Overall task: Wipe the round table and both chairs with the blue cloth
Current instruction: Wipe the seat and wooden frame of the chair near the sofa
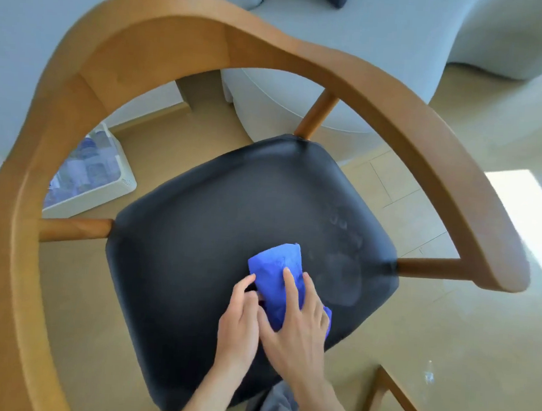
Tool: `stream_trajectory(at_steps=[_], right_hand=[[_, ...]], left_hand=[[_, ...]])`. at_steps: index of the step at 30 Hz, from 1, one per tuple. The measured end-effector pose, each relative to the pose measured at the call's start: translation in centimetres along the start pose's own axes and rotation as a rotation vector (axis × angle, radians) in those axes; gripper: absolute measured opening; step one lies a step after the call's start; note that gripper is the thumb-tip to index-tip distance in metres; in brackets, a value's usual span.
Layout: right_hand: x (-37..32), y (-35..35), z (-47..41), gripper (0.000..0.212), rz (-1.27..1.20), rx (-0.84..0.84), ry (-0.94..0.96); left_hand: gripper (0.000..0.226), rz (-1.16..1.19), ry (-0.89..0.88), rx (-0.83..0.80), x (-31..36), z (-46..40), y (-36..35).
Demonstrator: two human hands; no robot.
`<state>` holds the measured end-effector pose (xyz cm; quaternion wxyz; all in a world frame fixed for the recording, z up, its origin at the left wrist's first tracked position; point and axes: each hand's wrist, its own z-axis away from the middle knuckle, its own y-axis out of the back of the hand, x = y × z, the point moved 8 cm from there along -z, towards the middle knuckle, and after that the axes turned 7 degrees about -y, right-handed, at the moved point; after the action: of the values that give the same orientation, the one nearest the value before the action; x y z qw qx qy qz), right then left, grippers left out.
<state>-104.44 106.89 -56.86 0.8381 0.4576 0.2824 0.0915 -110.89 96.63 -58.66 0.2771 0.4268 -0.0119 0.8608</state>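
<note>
Black chair seat [216,233] under blue cloth [278,270]; right hand [296,329] presses flat, left hand [239,318] pinches edge; tan floor [414,343].

We look down on a wooden chair [166,37] with a dark padded seat [217,221]. A bunched blue cloth [274,269] lies on the near right part of that seat. Our right hand [296,329] presses flat on the cloth with straight fingers, while our left hand [239,318] pinches its left edge. Beyond the seat stands a pale grey sofa [338,49]; left of the seat, a white box [89,176] rests on the floor [415,327].
</note>
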Motion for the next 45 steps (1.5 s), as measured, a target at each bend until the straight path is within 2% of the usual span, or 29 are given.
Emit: stream_trajectory(at_steps=[3, 5, 8, 10, 12, 15, 21, 25, 27, 30, 33, 36, 38, 40, 42, 45], right_hand=[[-2.3, -2.2, 0.5, 0.089, 0.231, 0.009, 0.055], [-2.6, -2.7, 0.1, 0.08, 0.286, 0.045, 0.144], [-1.3, -0.9, -1.6, 0.069, 0.297, 0.191, 0.369], [0.2, 0.8, -3.4, 0.067, 0.341, 0.248, 0.503], [1.8, 3.3, -6.2, 0.065, 0.369, 0.308, 0.539], [4.0, 7.6, -11.3, 0.059, 0.366, 0.408, 0.4], [6.1, 9.4, -15.7, 0.055, 0.142, 0.467, -0.085], [4.0, 8.1, -14.3, 0.057, 0.079, 0.488, -0.192], [1.5, 6.0, -11.5, 0.06, 0.067, 0.469, -0.095], [-1.7, 0.9, -5.0, 0.063, 0.062, 0.372, 0.193], [-1.7, -2.8, 0.1, 0.06, 0.117, 0.231, 0.481], [0.1, -2.7, 1.1, 0.054, 0.252, 0.101, 0.772], [2.2, -0.3, -0.5, 0.05, 0.316, 0.118, 0.852], [5.0, 3.9, -3.4, 0.048, 0.308, 0.215, 0.767], [8.4, 7.7, -6.6, 0.052, 0.253, 0.301, 0.543], [10.7, 9.5, -8.9, 0.057, 0.122, 0.321, 0.197]], left_hand=[[0.034, -0.399, -0.146, 0.183, 0.5, -0.9, 6.0], [0.046, -0.706, -0.222, 0.243, 0.8, -1.6, 8.5], [0.072, -0.994, -0.205, 0.1, 0.1, -2.8, 8.5], [0.086, -1.069, -0.158, 0.012, -1.0, -3.4, 7.7], [0.096, -1.132, -0.137, -0.011, -1.9, -3.8, 7.1], [0.103, -1.184, -0.146, 0.012, -2.5, -4.1, 7.0], [0.103, -1.167, -0.18, 0.026, -2.7, -4.3, 7.0], [0.101, -1.159, -0.179, 0.017, -2.7, -4.3, 7.0], [0.101, -1.148, -0.179, 0.019, -2.7, -4.4, 7.0], [0.101, -1.124, -0.174, 0.012, -2.6, -4.4, 7.2], [0.099, -1.069, -0.181, 0.009, -2.7, -4.3, 7.5], [0.097, -1.05, -0.188, 0.001, -2.7, -4.4, 7.8], [0.097, -1.064, -0.178, 0.002, -2.7, -4.4, 7.8], [0.096, -1.079, -0.183, 0.012, -2.6, -4.3, 7.7], [0.095, -1.097, -0.18, 0.024, -2.4, -4.1, 7.5], [0.089, -1.098, -0.158, 0.019, -2.1, -3.9, 7.5]])
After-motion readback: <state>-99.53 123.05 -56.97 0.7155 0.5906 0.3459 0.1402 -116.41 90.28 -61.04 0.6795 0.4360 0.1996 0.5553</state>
